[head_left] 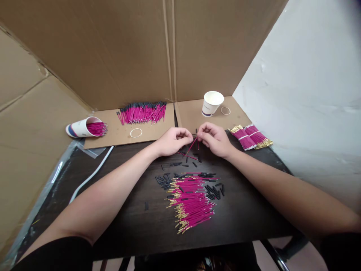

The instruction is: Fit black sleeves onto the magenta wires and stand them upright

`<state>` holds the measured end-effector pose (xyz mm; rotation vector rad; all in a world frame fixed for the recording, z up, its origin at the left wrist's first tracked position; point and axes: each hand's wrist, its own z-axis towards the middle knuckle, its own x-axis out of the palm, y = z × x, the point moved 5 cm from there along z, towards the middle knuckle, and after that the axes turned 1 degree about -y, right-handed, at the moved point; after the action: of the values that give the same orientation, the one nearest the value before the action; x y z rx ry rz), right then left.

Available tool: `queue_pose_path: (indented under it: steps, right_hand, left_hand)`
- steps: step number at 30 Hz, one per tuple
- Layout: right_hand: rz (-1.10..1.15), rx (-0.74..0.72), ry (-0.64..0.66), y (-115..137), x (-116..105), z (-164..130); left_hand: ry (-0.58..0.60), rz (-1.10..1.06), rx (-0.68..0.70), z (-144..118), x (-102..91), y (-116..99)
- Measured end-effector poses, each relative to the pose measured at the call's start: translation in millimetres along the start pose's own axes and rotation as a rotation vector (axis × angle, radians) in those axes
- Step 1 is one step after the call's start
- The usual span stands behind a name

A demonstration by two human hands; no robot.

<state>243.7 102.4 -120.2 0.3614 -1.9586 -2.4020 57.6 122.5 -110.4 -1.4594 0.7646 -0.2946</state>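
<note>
Faintly, unreadable print on upright cup (pixel 211 103)

Bench (pixel 135 222): dark wood-grain, matt. Wires (pixel 191 201): glossy pink plastic insulation, brass-coloured metal tips. Backing panels (pixel 113 49): matt corrugated cardboard.

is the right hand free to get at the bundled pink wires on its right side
Probably not yet: the right hand pinches a pink wire with the left hand. The bundled wires lie close by, with nothing between.
</note>
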Motion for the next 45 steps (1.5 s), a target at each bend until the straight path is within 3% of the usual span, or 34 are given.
queue_pose_path:
  steps: [10,15,29,37,45]
  right_hand:
    - [0.362,0.11,-0.176,-11,-14,11]
    - [0.472,0.13,-0.219,-14,-16,14]
    - [0.492,0.162,-0.263,-18,-18,17]
    - [0.494,0.161,-0.248,-20,-19,18]
    - [0.509,0.161,-0.258,-19,-17,18]
  left_hand:
    - [0.126,0.531,0.3,-14,-1.9,-11]
    - [0.201,0.64,0.315,-17,-0.3,-17]
    - [0.249,0.627,0.198,-20,8.1,-19]
    - [0.246,0.411,0.139,-19,9.9,-20]
    - [0.328,0.234,0.105,-18,11.6,-14]
